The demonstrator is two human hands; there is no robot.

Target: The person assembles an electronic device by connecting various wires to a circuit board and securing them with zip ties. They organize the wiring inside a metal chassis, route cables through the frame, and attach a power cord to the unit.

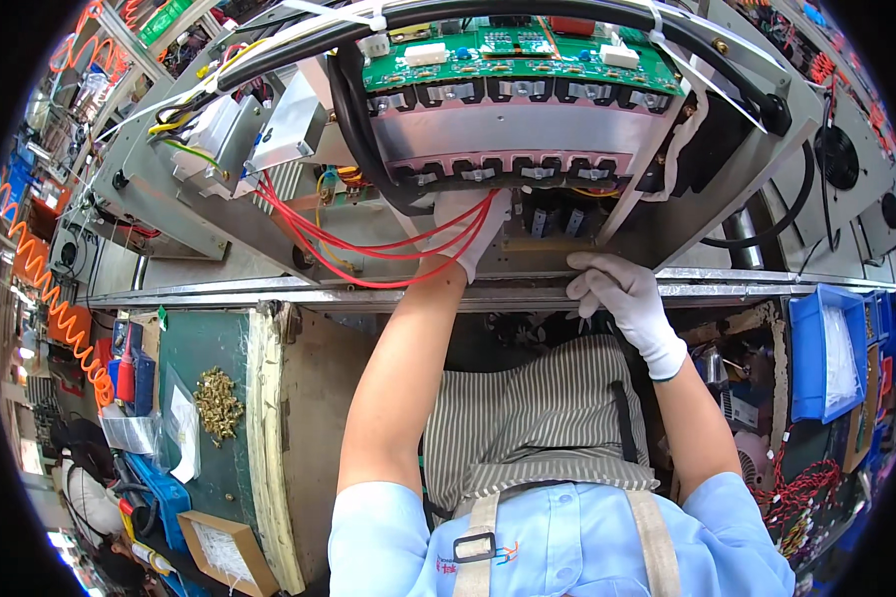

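Note:
My left hand [468,227], in a white glove, reaches into the open metal chassis beneath the aluminium heat sink [508,131]. Its fingers are hidden there. Several red wires [368,247] loop across that wrist and run left to the metal parts. My right hand [619,298], gloved too, is near the chassis's front edge with its fingers curled together. Whether a small thing sits between those fingertips, I cannot make out. Above the heat sink lies a green circuit board [518,68]. Dark capacitors [558,219] stand inside the chassis, between my hands and farther back.
A thick black cable [438,14] arches over the board. On the left bench are a pile of brass-coloured fasteners [218,403] and a cardboard box [227,552]. To the right are a blue bin [811,358] and red wire bundles [796,493]. A metal rail [368,297] edges the bench.

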